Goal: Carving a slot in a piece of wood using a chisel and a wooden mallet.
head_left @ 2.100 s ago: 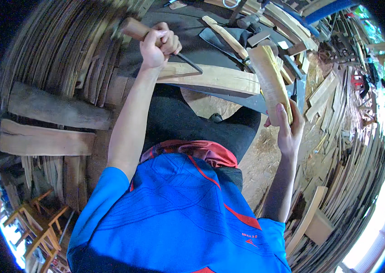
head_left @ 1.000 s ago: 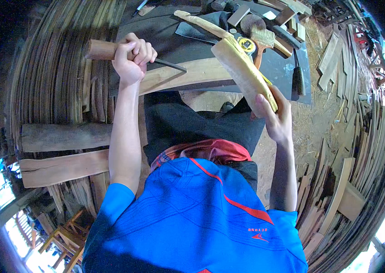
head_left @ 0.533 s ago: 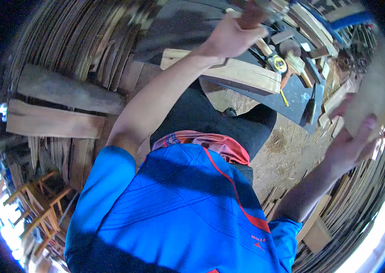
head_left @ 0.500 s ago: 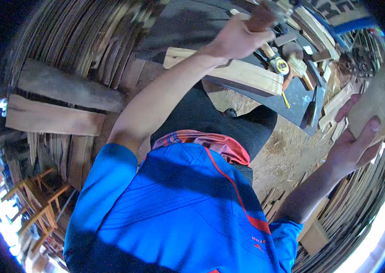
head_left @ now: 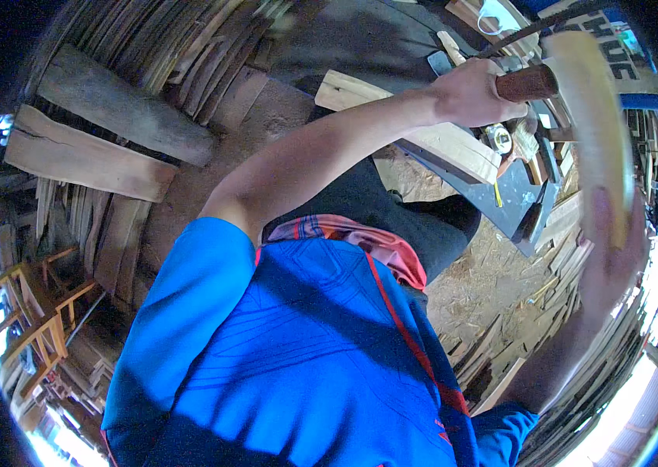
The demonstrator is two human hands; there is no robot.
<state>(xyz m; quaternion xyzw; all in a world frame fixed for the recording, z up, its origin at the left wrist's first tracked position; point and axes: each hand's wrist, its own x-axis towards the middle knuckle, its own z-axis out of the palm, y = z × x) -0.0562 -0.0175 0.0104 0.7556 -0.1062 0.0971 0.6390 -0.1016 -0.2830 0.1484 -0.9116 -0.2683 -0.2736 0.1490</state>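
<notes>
Left hand (head_left: 473, 93), clamped on a brown handle (head_left: 530, 82), is hovering left of the near-vertical block (head_left: 587, 101) the right hand (head_left: 613, 249) is gripping, upper right.

The left arm (head_left: 344, 142) stretches forward and across to the right, the left hand (head_left: 470, 92) curled into a tight fist. The right arm (head_left: 558, 354) angles forward and outward, the right hand (head_left: 611, 261) blurred at its end.
</notes>
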